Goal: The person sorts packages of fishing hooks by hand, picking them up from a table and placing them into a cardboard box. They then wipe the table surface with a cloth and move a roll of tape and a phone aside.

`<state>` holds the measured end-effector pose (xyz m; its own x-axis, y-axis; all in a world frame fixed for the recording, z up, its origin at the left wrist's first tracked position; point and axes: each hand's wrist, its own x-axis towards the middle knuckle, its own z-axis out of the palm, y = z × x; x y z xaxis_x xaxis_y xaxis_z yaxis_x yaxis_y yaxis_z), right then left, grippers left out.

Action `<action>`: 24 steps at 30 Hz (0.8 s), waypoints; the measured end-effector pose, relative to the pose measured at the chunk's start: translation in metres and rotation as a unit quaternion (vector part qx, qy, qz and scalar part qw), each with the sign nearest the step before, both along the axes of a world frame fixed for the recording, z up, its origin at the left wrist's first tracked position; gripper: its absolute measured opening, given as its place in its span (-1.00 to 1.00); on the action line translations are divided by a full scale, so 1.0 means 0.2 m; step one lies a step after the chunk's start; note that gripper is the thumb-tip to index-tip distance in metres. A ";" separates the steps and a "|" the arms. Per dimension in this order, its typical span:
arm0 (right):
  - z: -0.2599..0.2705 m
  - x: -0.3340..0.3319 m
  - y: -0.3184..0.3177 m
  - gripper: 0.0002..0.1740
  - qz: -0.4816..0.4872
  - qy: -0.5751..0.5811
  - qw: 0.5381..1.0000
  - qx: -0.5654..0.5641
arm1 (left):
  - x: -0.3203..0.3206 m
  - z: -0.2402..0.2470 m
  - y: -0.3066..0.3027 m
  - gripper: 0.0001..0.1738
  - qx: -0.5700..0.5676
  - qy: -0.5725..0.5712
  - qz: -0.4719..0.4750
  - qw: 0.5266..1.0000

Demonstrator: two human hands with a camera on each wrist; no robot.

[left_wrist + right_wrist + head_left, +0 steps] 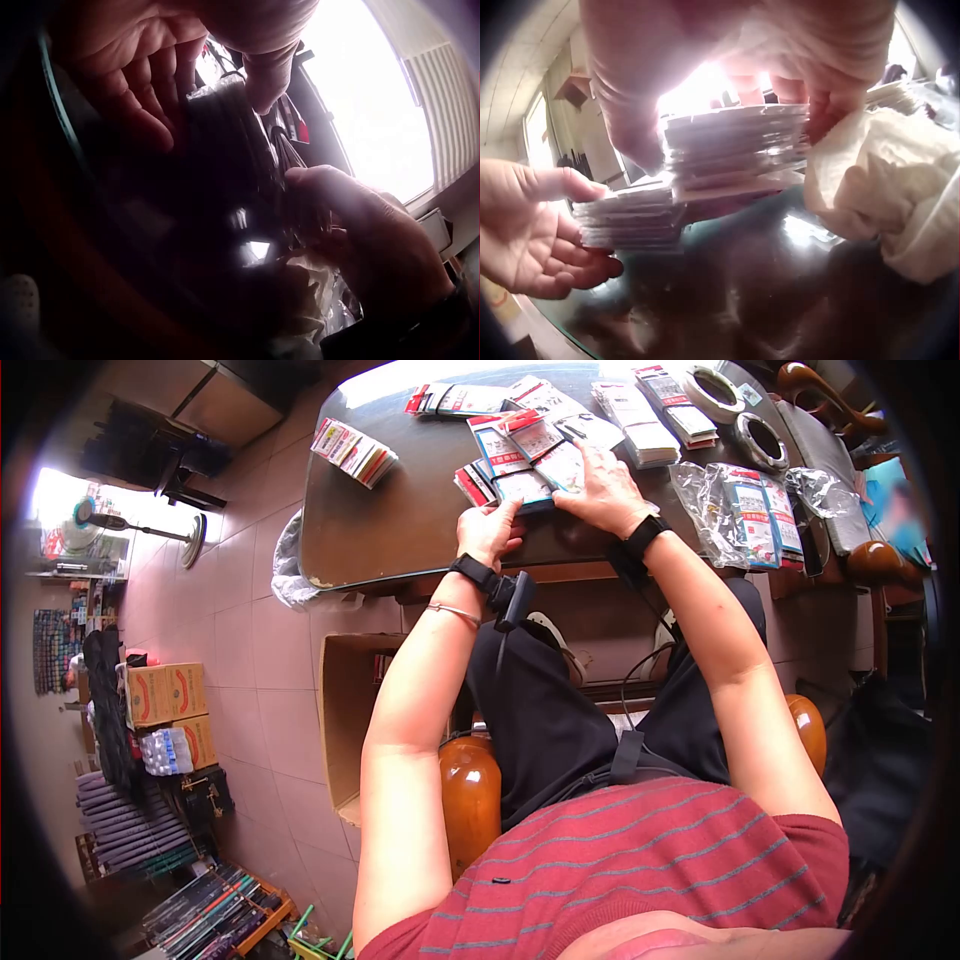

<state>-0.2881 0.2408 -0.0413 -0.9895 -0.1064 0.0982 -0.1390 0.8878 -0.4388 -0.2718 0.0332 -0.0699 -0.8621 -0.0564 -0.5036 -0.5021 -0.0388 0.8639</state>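
Observation:
The left hand (488,532) holds a stack of flat packets (521,485) at its near edge; in the right wrist view its thumb lies on top of a small stack (630,217) and its fingers are below. The right hand (606,490) grips a thicker stack (735,146) beside it, thumb on one side and fingers on the other. Both stacks are close together, partly overlapping, over the dark glossy table (400,530). The left wrist view is dark; there the left hand (187,67) is round a stack's end and the right hand (367,232) pinches thin packets.
More packet stacks (636,425) lie along the far side, with a separate one (353,452) at the left. Two rolls of tape (760,442) and clear plastic bags (705,510) are at the right. A crumpled pale cloth (892,187) is beside the right hand. An open carton (340,730) stands below.

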 end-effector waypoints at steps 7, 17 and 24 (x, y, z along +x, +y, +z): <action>0.07 0.02 0.00 -0.02 -0.025 0.029 0.979 -0.202 | 0.06 0.01 0.01 -0.60 0.054 0.019 0.020 0.998; -0.19 -0.02 -0.19 -0.27 -0.015 0.014 0.963 -0.270 | 0.18 -0.03 -0.10 -0.66 0.139 -0.039 -0.033 0.989; -0.20 0.19 -0.27 -0.31 0.003 -0.098 0.905 -0.415 | 0.13 -0.11 -0.10 -0.41 0.001 0.040 -0.038 0.998</action>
